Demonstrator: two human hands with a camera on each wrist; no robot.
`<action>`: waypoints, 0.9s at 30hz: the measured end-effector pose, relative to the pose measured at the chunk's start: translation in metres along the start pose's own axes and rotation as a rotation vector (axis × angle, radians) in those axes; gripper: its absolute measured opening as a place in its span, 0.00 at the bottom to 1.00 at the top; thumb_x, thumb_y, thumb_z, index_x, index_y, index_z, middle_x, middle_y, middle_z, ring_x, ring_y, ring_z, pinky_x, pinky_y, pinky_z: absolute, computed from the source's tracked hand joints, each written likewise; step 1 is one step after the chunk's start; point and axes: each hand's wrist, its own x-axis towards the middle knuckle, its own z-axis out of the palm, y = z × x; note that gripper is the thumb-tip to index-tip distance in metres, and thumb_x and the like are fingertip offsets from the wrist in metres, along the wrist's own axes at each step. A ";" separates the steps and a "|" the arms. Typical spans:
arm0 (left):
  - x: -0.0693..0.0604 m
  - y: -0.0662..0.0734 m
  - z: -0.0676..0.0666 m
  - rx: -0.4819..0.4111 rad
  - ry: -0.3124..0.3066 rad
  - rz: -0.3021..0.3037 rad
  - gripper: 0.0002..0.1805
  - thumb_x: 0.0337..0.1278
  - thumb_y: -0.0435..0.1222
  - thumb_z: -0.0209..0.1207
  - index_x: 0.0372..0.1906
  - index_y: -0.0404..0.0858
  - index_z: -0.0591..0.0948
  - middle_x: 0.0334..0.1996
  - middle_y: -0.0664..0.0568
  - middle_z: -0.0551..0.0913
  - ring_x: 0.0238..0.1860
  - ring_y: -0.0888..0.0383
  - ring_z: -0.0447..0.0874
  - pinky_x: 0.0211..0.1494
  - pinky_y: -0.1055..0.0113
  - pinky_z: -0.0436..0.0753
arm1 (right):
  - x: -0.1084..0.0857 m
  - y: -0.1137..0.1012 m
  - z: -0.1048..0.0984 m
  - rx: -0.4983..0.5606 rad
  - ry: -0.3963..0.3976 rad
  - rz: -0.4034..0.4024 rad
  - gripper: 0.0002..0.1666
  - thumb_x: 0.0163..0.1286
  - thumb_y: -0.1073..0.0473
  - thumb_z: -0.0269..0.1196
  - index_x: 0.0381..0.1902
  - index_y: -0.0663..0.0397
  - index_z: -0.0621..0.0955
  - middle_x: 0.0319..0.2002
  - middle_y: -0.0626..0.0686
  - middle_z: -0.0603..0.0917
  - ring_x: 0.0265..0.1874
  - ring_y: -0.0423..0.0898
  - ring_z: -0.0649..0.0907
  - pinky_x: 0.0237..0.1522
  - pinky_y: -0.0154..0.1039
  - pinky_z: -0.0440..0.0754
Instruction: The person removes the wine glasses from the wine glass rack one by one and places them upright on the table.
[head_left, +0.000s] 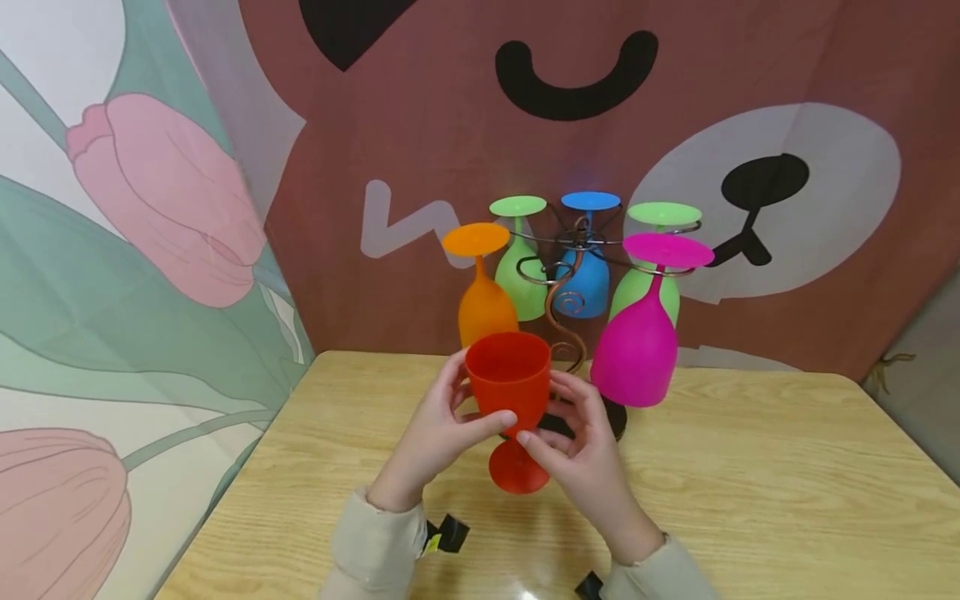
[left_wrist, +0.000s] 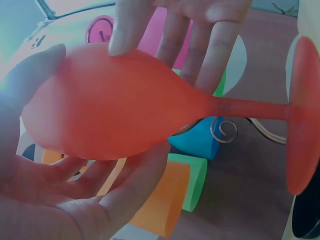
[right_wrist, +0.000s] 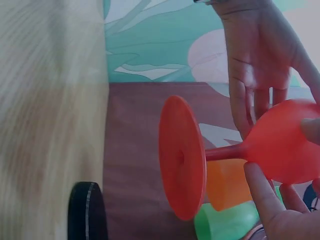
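Observation:
A red plastic goblet point(head_left: 508, 392) is upright between both hands, its round foot point(right_wrist: 177, 160) apart from the table. My left hand point(head_left: 442, 425) holds the bowl from the left, thumb across its near side and fingers around the far side. From the right, my right hand point(head_left: 588, 454) grips the lower bowl, with its thumb near the top of the stem. In the left wrist view the bowl point(left_wrist: 110, 105) lies between the two hands. Behind it stands a metal goblet rack point(head_left: 581, 242) with a curled stem and wire loops.
Upside down on the rack hang an orange goblet point(head_left: 487, 308), a magenta goblet point(head_left: 637, 358), a blue goblet point(head_left: 588, 283) and two green goblets point(head_left: 521, 279). The rack's dark base point(head_left: 617, 421) stands on the wooden table point(head_left: 787, 483). A printed cloth point(head_left: 450, 125) hangs behind.

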 end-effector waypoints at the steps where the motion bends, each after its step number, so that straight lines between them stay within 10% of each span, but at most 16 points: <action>1: 0.001 0.000 0.000 0.012 0.002 0.001 0.43 0.56 0.36 0.72 0.74 0.50 0.63 0.67 0.53 0.72 0.63 0.48 0.73 0.59 0.53 0.83 | 0.000 0.001 0.000 -0.001 -0.005 0.014 0.44 0.62 0.77 0.67 0.73 0.56 0.63 0.64 0.57 0.71 0.56 0.48 0.79 0.49 0.38 0.87; 11: 0.002 -0.003 -0.009 0.090 0.048 0.002 0.43 0.53 0.35 0.74 0.72 0.49 0.65 0.64 0.53 0.75 0.62 0.48 0.75 0.57 0.53 0.85 | 0.005 0.018 -0.005 -0.010 -0.100 0.089 0.30 0.67 0.72 0.67 0.65 0.61 0.71 0.54 0.56 0.80 0.47 0.47 0.82 0.45 0.38 0.87; 18: -0.006 0.003 -0.041 0.135 -0.005 0.068 0.41 0.53 0.36 0.74 0.71 0.48 0.66 0.64 0.51 0.75 0.62 0.45 0.75 0.55 0.55 0.85 | 0.016 0.032 -0.034 -0.281 -0.138 0.190 0.13 0.69 0.63 0.68 0.50 0.58 0.82 0.48 0.59 0.84 0.43 0.45 0.84 0.42 0.37 0.86; 27: -0.017 0.009 -0.087 0.231 0.219 0.033 0.43 0.54 0.34 0.73 0.73 0.45 0.64 0.64 0.51 0.74 0.61 0.47 0.74 0.54 0.64 0.84 | 0.024 0.058 -0.083 -0.540 -0.100 0.339 0.17 0.70 0.64 0.67 0.53 0.67 0.80 0.50 0.63 0.83 0.48 0.58 0.83 0.49 0.49 0.84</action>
